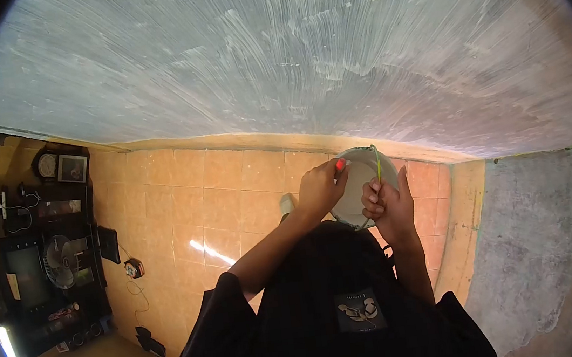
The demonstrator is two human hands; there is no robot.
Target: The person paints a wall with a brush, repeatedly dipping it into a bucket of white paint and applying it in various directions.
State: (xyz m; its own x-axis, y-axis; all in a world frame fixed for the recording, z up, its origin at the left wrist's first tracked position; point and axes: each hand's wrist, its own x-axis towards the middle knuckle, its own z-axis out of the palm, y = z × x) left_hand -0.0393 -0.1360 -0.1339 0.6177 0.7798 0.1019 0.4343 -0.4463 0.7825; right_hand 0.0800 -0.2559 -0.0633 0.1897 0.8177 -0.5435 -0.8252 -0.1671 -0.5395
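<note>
I am looking at a grey plastered wall that is filling the upper view, streaked with pale trowel marks. Below it an orange tiled floor is spreading out. A dark shelf unit is standing at the far left, carrying a fan and a clock, well apart from the hands.

The white bucket is sitting close in front of the person's black shirt, near the foot of the wall. I cannot tell whether it is resting on the tiles or being carried.

Both hands are sharing it. The left hand is curling over the rim with its fingers bent tight, which I judge is steadying the bucket against tipping. The right hand is closing into a fist around a thin greenish handle rising across the mouth, and I judge that this grip is taking the load. A small red-orange spot is showing at the left fingertips, and I cannot tell what it is.
</note>
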